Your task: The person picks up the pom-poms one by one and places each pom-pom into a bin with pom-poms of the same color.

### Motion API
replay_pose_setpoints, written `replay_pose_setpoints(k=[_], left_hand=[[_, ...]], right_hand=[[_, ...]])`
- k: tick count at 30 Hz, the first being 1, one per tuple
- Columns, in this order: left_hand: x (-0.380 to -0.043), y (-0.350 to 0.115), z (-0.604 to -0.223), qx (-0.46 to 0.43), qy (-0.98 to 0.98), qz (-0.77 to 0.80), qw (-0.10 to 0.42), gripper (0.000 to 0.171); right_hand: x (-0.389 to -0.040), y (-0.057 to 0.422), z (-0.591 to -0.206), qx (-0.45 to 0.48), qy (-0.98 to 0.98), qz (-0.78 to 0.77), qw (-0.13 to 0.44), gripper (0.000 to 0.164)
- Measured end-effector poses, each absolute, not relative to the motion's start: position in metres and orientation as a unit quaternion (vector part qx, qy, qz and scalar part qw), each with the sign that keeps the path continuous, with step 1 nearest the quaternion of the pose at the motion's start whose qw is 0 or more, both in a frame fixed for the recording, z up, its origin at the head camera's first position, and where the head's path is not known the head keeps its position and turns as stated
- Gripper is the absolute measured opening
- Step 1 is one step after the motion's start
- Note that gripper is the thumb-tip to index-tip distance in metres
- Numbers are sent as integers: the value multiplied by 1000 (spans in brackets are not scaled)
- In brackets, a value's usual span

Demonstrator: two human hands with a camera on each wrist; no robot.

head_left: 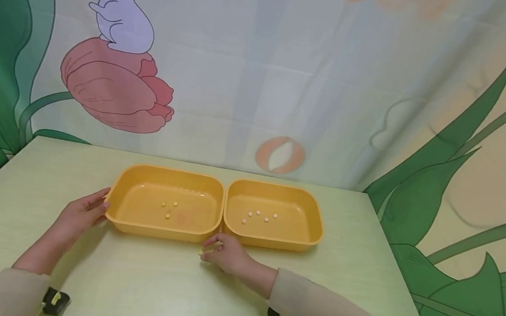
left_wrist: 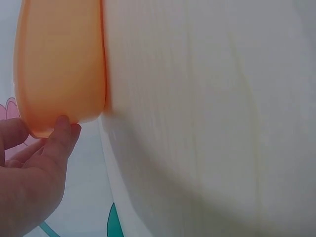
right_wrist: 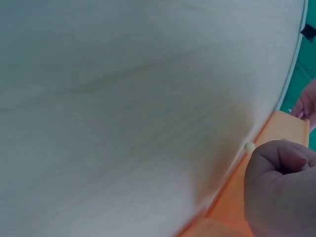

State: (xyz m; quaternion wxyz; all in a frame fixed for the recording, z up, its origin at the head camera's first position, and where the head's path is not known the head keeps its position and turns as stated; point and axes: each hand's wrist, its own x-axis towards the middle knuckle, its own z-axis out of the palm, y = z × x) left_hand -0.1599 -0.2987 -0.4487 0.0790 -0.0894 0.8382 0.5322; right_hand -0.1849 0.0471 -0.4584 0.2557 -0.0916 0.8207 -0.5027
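Observation:
My left hand holds the outer left end of the left yellow tray; in the left wrist view its fingers bend against the tray's end wall. Three small yellow beads lie on that tray's floor. Just in front of where the two trays meet, my right hand pinches a small yellow bead between thumb and fingertip. The bead also shows at the fingertips in the right wrist view. Several small white beads are spread in the right yellow tray.
Both trays stand side by side on a pale table, their inner ends close together. Behind the table hangs a printed curtain with a rabbit and flowers. Black wrist devices show at both sleeves.

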Motion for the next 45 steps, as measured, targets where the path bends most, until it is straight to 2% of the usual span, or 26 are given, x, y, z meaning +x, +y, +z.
replay_pose_setpoints(k=[10, 25, 34, 38, 45], left_hand=[[-160, -298, -449, -86, 837, 534, 84, 60], [-159, -299, -447, -89, 836, 536, 80, 60], [-161, -297, -448, -94, 833, 538, 86, 59], [-161, -297, -447, -98, 832, 539, 88, 59], [-159, -298, -447, -102, 828, 545, 88, 60]], right_hand=[[-192, 39, -467, -58, 837, -482, 252, 21], [-197, 34, -470, -92, 848, -463, 242, 13], [-189, 41, -469, -96, 836, -486, 238, 16], [-185, 44, -460, -91, 828, -494, 251, 17], [-182, 47, -418, -88, 792, -523, 303, 25]])
